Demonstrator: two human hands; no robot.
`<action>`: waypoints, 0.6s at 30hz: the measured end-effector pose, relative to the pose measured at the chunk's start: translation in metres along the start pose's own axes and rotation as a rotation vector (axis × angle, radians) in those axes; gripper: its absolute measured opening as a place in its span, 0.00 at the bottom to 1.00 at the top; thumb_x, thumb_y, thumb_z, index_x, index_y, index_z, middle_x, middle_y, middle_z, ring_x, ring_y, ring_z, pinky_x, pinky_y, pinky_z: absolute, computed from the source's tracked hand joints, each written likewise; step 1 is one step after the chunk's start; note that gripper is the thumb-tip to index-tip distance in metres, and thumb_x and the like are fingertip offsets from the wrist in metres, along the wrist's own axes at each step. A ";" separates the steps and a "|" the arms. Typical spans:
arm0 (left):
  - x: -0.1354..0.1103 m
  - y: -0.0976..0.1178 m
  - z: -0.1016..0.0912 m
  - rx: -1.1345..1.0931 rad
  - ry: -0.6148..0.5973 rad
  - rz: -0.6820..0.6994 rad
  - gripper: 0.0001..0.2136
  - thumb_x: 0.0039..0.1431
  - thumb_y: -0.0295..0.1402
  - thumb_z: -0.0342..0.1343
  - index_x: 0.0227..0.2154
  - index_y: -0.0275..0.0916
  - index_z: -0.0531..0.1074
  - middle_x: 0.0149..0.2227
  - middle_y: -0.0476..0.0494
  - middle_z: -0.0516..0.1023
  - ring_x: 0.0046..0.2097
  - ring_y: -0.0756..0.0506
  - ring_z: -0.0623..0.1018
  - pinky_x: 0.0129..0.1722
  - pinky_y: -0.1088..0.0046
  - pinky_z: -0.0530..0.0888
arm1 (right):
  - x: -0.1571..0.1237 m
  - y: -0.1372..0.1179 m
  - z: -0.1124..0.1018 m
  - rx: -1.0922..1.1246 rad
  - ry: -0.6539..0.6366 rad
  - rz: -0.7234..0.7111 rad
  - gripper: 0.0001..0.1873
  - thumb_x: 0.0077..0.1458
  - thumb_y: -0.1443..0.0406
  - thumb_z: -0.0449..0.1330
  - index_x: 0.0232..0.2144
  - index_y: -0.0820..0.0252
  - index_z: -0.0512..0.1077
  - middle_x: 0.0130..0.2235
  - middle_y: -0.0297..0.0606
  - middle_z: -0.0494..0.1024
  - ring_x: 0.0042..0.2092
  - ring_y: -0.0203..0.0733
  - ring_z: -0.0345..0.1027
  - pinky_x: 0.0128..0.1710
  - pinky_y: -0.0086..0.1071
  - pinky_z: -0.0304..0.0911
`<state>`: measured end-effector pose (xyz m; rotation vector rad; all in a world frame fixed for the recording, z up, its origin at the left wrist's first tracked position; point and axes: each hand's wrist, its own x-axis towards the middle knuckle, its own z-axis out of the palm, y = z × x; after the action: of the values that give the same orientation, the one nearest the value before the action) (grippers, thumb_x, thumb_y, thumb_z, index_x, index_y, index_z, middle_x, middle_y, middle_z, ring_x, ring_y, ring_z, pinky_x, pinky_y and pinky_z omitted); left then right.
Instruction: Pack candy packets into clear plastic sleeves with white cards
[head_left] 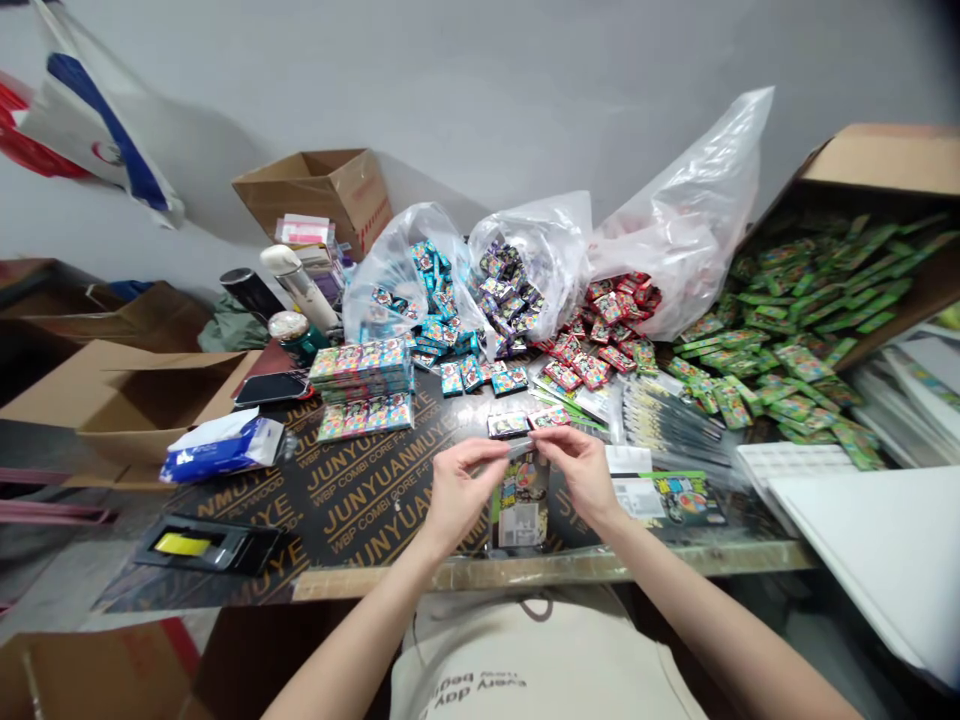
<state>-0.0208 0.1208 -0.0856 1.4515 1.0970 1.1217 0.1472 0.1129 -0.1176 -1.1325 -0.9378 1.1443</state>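
Left hand (463,490): we observe thumb and forefinger pinching the upper edge of a printed clear packet (521,505) | Right hand (583,470): we observe fingertips gripping that same edge | Packet: between the hands, near the front of the black table (360,500) | Beyond fingertips: we record a dark small box (508,425) beside a red one (550,417).

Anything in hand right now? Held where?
Yes: a printed packet, apparently in clear plastic, pinched along its top edge by both the left hand and the right hand.
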 end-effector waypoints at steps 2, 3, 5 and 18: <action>-0.001 0.004 -0.003 0.139 -0.027 0.089 0.05 0.46 0.32 0.59 0.27 0.39 0.78 0.33 0.42 0.79 0.38 0.44 0.76 0.43 0.67 0.70 | -0.002 -0.003 -0.006 -0.103 -0.073 -0.073 0.08 0.44 0.62 0.62 0.30 0.57 0.76 0.34 0.37 0.78 0.36 0.42 0.70 0.38 0.36 0.64; -0.001 0.004 -0.004 0.162 -0.038 0.091 0.05 0.46 0.33 0.60 0.26 0.39 0.78 0.32 0.42 0.79 0.37 0.44 0.76 0.42 0.68 0.71 | -0.002 -0.005 -0.008 -0.139 -0.116 -0.092 0.08 0.45 0.62 0.62 0.30 0.57 0.77 0.35 0.38 0.78 0.37 0.43 0.70 0.38 0.36 0.64; 0.003 0.004 -0.007 0.142 -0.055 0.043 0.06 0.46 0.34 0.60 0.26 0.38 0.77 0.31 0.42 0.79 0.34 0.44 0.77 0.37 0.69 0.72 | -0.002 -0.010 -0.011 -0.195 -0.181 -0.105 0.08 0.46 0.62 0.61 0.31 0.56 0.77 0.35 0.38 0.78 0.36 0.43 0.70 0.38 0.36 0.65; 0.003 0.011 -0.009 0.386 -0.136 0.234 0.05 0.48 0.30 0.56 0.23 0.39 0.76 0.30 0.42 0.78 0.32 0.46 0.76 0.35 0.72 0.72 | 0.004 -0.019 -0.015 -0.355 -0.359 -0.177 0.09 0.49 0.62 0.58 0.29 0.59 0.76 0.28 0.37 0.77 0.28 0.39 0.69 0.30 0.33 0.66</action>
<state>-0.0285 0.1239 -0.0735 1.9711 1.1085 0.9855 0.1659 0.1132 -0.1015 -1.1131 -1.5367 1.0802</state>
